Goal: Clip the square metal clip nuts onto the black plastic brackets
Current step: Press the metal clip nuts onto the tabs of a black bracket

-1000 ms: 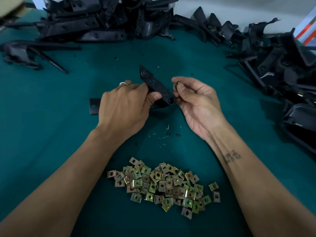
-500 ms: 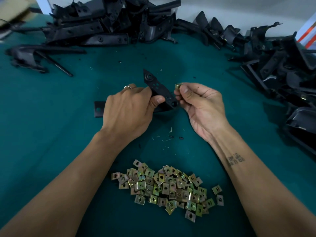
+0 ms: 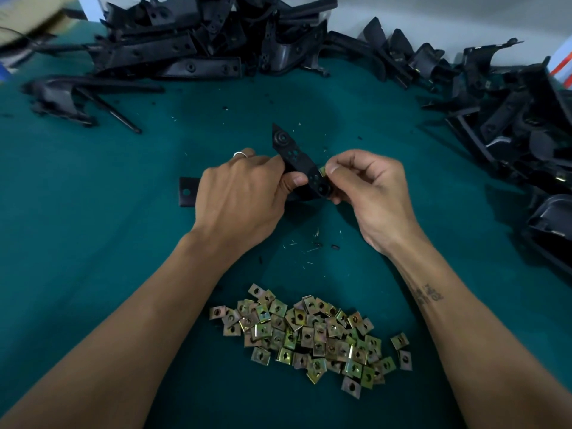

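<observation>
Bracket (image 3: 294, 156) long axis diagonal, far-left tip.

A teal cloth (image 3: 93, 230) covers the work surface. Small pale shavings and dark specks (image 3: 309, 246) lie scattered near its middle. A blurred brown cardboard piece (image 3: 28, 13) sits at its far left corner.

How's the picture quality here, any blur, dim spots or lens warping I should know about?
Head view: lighting is dim and even, with soft shadows under the hands; the left hand, right hand, bracket and nut pile are sharp; the cardboard at top left is smeared by blur; the wide lens bends the far bracket heap and the table edges.
</observation>
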The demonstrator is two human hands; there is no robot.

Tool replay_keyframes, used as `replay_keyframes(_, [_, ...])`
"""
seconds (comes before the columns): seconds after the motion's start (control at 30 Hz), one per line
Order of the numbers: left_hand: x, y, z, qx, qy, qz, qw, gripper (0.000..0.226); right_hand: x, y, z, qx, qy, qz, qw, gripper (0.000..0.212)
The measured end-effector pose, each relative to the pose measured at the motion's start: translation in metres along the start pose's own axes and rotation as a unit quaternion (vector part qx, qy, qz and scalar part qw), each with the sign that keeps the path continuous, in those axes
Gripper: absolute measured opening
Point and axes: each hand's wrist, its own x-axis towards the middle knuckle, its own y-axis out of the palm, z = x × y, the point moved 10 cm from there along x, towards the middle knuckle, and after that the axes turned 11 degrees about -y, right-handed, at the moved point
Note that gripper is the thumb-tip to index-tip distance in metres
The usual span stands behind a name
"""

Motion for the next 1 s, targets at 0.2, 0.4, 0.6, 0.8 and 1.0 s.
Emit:
replay_keyframes(0.2, [0.0, 0.004, 0.002, 0.009, -0.008, 0.011, 1.0, 0.055, -0.001, -0.002, 0.004, -0.021, -0.021, -0.004, 1.0, 0.018])
replay_keyframes(0.4, [0.001, 0.005, 0.003, 0.017, -0.012, 0.016, 1.0, 0.053, 0.0, 0.0, 0.005, -0.042, -0.034, 0.011, 0.998, 0.014])
replay_keyframes(0.6, [0.001, 0.004, 0.003, 0.011, -0.016, 0.014, 1.0, 0.052, -0.001, 0.007, 0.008, -0.087, -0.061, 0.046, 0.993, 0.013])
replay_keyframes(0.8, [0.0, 0.001, 0.003, 0.014, -0.027, 0.006, 1.0, 0.049, -0.005, 0.005, 0.018, -0.131, -0.109, 0.033, 0.985, 0.015])
replay_keyframes(1.0, [0.0, 0.002, 0.007, 0.045, -0.037, 0.004, 0.998, 0.048, -0.008, 0.009, 0.02, -0.11, -0.108, 0.043, 0.987, 0.015])
